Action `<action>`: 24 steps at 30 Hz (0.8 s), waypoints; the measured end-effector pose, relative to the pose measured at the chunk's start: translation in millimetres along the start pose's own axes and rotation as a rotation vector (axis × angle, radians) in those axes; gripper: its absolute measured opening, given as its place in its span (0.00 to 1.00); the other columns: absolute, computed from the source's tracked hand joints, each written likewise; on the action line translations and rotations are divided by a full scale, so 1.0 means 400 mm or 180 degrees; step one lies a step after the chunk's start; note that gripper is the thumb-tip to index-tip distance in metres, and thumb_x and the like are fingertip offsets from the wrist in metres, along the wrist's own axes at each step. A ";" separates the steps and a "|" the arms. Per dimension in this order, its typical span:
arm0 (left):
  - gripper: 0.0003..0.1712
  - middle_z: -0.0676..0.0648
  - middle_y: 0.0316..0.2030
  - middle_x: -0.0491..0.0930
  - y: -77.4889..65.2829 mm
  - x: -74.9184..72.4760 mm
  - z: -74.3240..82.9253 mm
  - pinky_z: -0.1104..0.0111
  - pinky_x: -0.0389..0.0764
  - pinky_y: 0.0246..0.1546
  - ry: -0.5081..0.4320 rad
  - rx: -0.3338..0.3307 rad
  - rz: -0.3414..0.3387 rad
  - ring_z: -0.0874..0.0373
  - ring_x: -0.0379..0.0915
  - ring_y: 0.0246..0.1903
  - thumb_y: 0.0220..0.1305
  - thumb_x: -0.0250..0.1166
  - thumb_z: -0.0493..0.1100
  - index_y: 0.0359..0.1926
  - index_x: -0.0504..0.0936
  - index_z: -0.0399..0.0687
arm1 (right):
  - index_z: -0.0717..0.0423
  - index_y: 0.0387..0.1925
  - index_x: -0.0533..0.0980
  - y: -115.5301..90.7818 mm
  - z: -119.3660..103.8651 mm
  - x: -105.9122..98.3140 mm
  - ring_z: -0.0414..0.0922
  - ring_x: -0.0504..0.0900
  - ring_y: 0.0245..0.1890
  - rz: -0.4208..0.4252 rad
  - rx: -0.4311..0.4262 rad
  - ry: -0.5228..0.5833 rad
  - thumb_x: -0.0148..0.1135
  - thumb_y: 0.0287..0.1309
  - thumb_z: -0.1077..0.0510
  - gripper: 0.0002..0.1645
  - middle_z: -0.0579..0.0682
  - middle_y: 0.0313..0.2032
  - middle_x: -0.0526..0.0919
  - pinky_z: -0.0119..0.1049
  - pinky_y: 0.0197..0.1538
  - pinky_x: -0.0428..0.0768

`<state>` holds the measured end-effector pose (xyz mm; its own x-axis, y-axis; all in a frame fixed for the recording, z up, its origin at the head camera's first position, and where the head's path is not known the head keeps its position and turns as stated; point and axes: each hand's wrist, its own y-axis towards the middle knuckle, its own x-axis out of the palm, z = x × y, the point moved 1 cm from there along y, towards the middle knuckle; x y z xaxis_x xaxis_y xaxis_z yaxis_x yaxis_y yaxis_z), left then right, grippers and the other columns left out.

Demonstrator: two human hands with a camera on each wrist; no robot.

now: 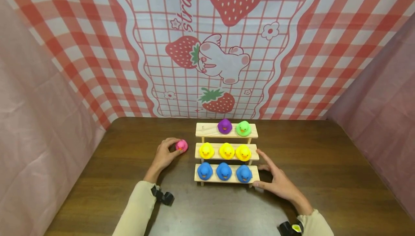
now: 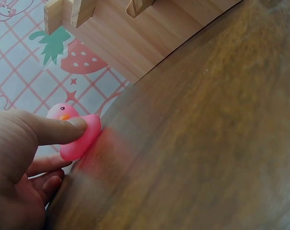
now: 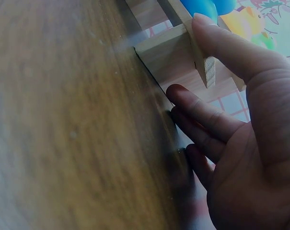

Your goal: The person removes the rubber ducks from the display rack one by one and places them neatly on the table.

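Observation:
A pink rubber duck (image 1: pixel 182 146) is pinched between the thumb and fingers of my left hand (image 1: pixel 164 154), low over the table to the left of a three-step wooden rack (image 1: pixel 209 131). In the left wrist view, the thumb presses on the duck's side. My right hand (image 1: pixel 280 183) rests at the rack's right end, its fingers extended and spread. Its thumb touches the bottom step's corner and a finger reaches the middle step. Purple (image 1: pixel 224 126) and green (image 1: pixel 243 128) ducks stand on the top step, three yellow ducks (image 1: pixel 227 151) on the middle, three blue ducks (image 1: pixel 224 171) on the bottom.
The rack stands on a brown wooden table (image 1: pixel 308 149) near its back edge. Behind it hangs a checked cloth (image 1: pixel 285 66) with strawberry prints. Pink curtains (image 1: pixel 39 113) flank both sides. The top step shows bare wood left of the purple duck.

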<state>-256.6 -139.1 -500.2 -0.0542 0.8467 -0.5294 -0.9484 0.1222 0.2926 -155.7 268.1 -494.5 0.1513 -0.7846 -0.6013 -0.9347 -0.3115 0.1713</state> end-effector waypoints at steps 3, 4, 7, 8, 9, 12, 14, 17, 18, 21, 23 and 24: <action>0.21 0.35 0.51 0.83 0.000 0.000 -0.002 0.46 0.72 0.60 0.0009 0.0038 0.0006 0.38 0.76 0.55 0.51 0.74 0.32 0.49 0.85 0.36 | 0.41 0.79 0.48 0.000 0.000 -0.001 0.37 0.80 0.53 0.0004 -0.0019 -0.0012 0.77 0.51 0.55 0.62 0.52 0.47 0.88 0.73 0.61 0.63; 0.22 0.35 0.50 0.83 0.000 0.000 -0.002 0.47 0.72 0.60 0.0013 0.0046 0.0008 0.38 0.76 0.55 0.51 0.73 0.31 0.49 0.84 0.35 | 0.42 0.79 0.48 -0.001 -0.001 -0.001 0.37 0.80 0.53 0.0006 -0.0026 -0.0010 0.77 0.51 0.55 0.62 0.52 0.47 0.88 0.73 0.61 0.63; 0.23 0.35 0.50 0.83 0.001 0.001 -0.002 0.48 0.73 0.60 -0.0003 0.0040 0.0005 0.39 0.76 0.55 0.50 0.74 0.31 0.50 0.84 0.36 | 0.42 0.79 0.48 -0.001 -0.002 -0.002 0.36 0.80 0.53 0.0005 -0.0035 0.0001 0.77 0.50 0.56 0.62 0.52 0.47 0.88 0.73 0.61 0.64; 0.23 0.36 0.50 0.83 0.001 0.001 -0.002 0.48 0.73 0.59 0.0001 0.0039 0.0009 0.39 0.76 0.55 0.50 0.74 0.31 0.50 0.84 0.36 | 0.42 0.79 0.49 -0.001 -0.002 -0.002 0.35 0.80 0.53 0.0006 -0.0035 0.0009 0.77 0.50 0.56 0.62 0.53 0.47 0.88 0.73 0.61 0.63; 0.24 0.36 0.50 0.83 0.001 0.001 -0.001 0.49 0.73 0.58 0.0005 0.0029 0.0012 0.40 0.76 0.55 0.49 0.75 0.31 0.51 0.84 0.37 | 0.42 0.79 0.49 -0.001 -0.003 -0.002 0.35 0.80 0.52 0.0010 -0.0040 0.0013 0.77 0.50 0.56 0.62 0.53 0.47 0.87 0.73 0.61 0.64; 0.26 0.36 0.51 0.83 0.002 0.001 0.002 0.51 0.75 0.57 -0.0045 -0.0045 -0.0008 0.41 0.75 0.54 0.48 0.76 0.32 0.52 0.84 0.38 | 0.42 0.79 0.49 -0.001 -0.002 -0.003 0.34 0.80 0.52 0.0012 -0.0056 0.0016 0.77 0.50 0.56 0.62 0.53 0.48 0.87 0.73 0.61 0.64; 0.27 0.36 0.52 0.82 0.002 0.000 0.006 0.51 0.75 0.58 -0.0090 -0.0119 -0.0035 0.41 0.75 0.55 0.48 0.76 0.32 0.53 0.83 0.38 | 0.43 0.79 0.49 -0.001 0.000 -0.003 0.34 0.80 0.52 0.0015 -0.0074 0.0019 0.77 0.50 0.56 0.62 0.54 0.49 0.87 0.73 0.61 0.63; 0.29 0.36 0.53 0.81 0.002 -0.002 0.012 0.52 0.74 0.59 -0.0097 -0.0220 -0.0109 0.41 0.74 0.56 0.48 0.77 0.34 0.54 0.82 0.38 | 0.43 0.79 0.49 -0.001 0.002 -0.003 0.34 0.80 0.52 0.0016 -0.0091 0.0035 0.77 0.50 0.56 0.63 0.55 0.50 0.87 0.74 0.61 0.62; 0.29 0.35 0.53 0.81 0.003 -0.003 0.015 0.52 0.73 0.59 -0.0108 -0.0246 -0.0132 0.41 0.74 0.56 0.48 0.76 0.34 0.55 0.81 0.38 | 0.43 0.79 0.49 0.000 0.002 -0.003 0.34 0.80 0.53 0.0013 -0.0093 0.0049 0.77 0.50 0.56 0.63 0.56 0.50 0.86 0.75 0.61 0.61; 0.29 0.34 0.54 0.80 0.005 -0.011 0.027 0.50 0.74 0.58 -0.0123 -0.0287 -0.0158 0.40 0.75 0.55 0.50 0.75 0.35 0.56 0.80 0.37 | 0.42 0.79 0.48 0.000 0.004 -0.003 0.34 0.80 0.53 0.0004 -0.0078 0.0076 0.77 0.50 0.56 0.63 0.58 0.53 0.85 0.75 0.61 0.60; 0.29 0.33 0.54 0.80 0.007 -0.019 0.040 0.48 0.75 0.58 -0.0178 -0.0289 -0.0126 0.40 0.75 0.56 0.52 0.74 0.35 0.57 0.79 0.35 | 0.42 0.79 0.48 0.000 0.004 -0.003 0.34 0.80 0.53 0.0001 -0.0072 0.0085 0.77 0.50 0.56 0.63 0.59 0.58 0.83 0.76 0.62 0.60; 0.29 0.33 0.55 0.80 0.008 -0.023 0.048 0.47 0.75 0.58 -0.0213 -0.0283 -0.0098 0.39 0.75 0.57 0.53 0.73 0.34 0.57 0.78 0.35 | 0.42 0.79 0.48 0.000 0.004 -0.004 0.34 0.80 0.53 -0.0005 -0.0067 0.0085 0.77 0.50 0.56 0.63 0.59 0.59 0.81 0.76 0.62 0.59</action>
<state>-253.1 -136.5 -479.0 -0.0066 0.8762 -0.4818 -0.9734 0.1046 0.2037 -156.6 270.1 -494.9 0.1615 -0.7981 -0.5805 -0.9275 -0.3237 0.1870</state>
